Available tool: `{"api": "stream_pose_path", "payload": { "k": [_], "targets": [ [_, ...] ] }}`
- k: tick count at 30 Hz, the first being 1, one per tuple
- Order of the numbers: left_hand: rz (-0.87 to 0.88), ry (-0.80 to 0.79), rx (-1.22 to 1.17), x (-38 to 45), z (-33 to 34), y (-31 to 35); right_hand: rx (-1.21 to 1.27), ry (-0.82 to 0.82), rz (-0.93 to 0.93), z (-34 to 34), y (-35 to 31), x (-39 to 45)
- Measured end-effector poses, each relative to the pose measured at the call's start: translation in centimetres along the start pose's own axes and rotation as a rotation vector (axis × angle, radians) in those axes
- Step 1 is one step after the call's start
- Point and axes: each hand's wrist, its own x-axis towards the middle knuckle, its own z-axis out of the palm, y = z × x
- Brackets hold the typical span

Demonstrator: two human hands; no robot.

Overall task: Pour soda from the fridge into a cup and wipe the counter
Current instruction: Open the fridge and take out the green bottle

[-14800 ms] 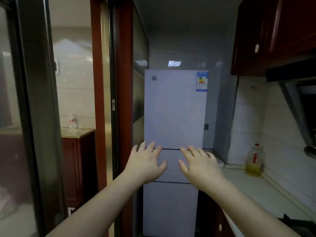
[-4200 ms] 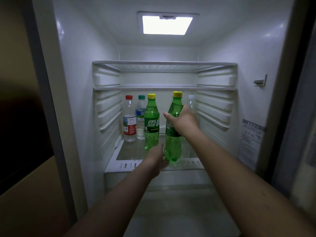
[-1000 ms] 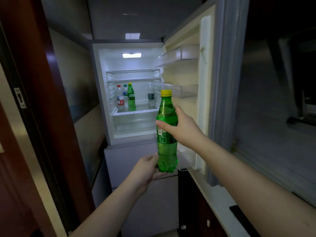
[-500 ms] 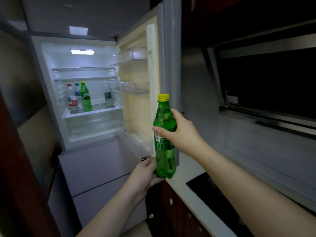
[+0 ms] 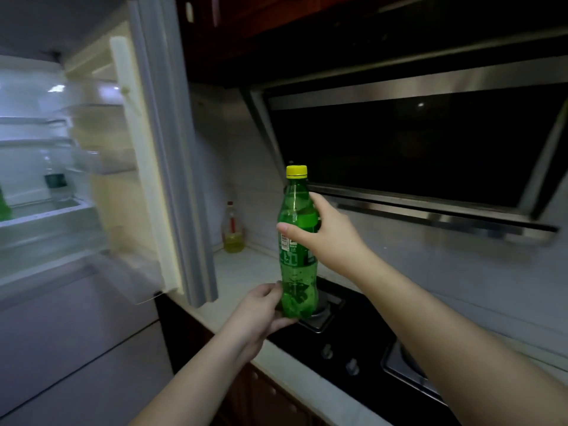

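Fridge point(image 5: 46, 210) at left, door point(image 5: 159, 167) open. Oil bottle point(image 5: 233, 230) in the counter point(image 5: 242, 272) back corner by the wall. Left hand point(image 5: 255, 312) cups the base of the upright green soda bottle point(image 5: 297, 244), yellow cap on; right hand point(image 5: 319, 235) grips its middle. Bottle held above the stove's point(image 5: 353, 339) left edge.

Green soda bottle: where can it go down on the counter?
The bare pale counter between the open fridge door, the oil bottle in the corner and the black stove looks free. The stove side is crowded with burners and knobs. Both hands hold the green soda bottle.
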Motion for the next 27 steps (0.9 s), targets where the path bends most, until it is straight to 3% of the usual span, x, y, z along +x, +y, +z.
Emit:
{"api": "stream_pose_path", "payload": {
  "k": [12,27],
  "targets": [
    [-0.08,-0.274,0.047,1.9,15.0,-4.3,-0.141,0.196,0.126,-13.7,5.2,-6.0],
    [-0.166,-0.471,0.125,-2.1,35.5,-11.3,-0.25,0.401,0.238,-30.9,10.6,-17.4]
  ]
}}
